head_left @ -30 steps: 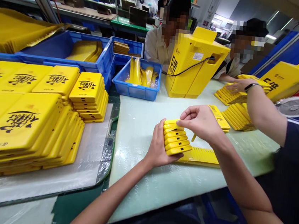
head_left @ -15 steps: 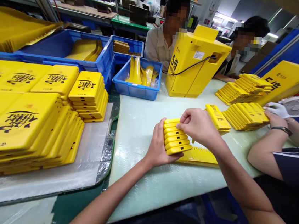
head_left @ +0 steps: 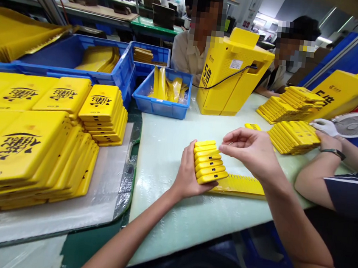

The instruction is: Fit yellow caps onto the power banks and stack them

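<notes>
My left hand (head_left: 191, 172) cups a short leaning stack of flat yellow plastic cases (head_left: 210, 163), each with a small dark slot on its edge. My right hand (head_left: 251, 149) hovers just right of that stack, fingers apart and holding nothing, its fingertips very close to the top cases. Below it on the pale green table (head_left: 166, 192) lies a toothed row of yellow cases (head_left: 239, 186), partly under my right forearm. Another yellow case (head_left: 252, 126) shows mostly hidden behind my right hand.
A co-worker's gloved hand (head_left: 323, 127) rests on stacked yellow cases (head_left: 293, 137). A yellow cabinet (head_left: 233, 71) with a black cable stands ahead. Blue crates (head_left: 161, 100) and large yellow panel stacks (head_left: 20, 151) lie left; a white fan (head_left: 352, 125) sits right.
My right hand has lifted off the top of the stack and moved right, fingers spreading. A co-worker's gloved hand has come onto the yellow stack at the right.
</notes>
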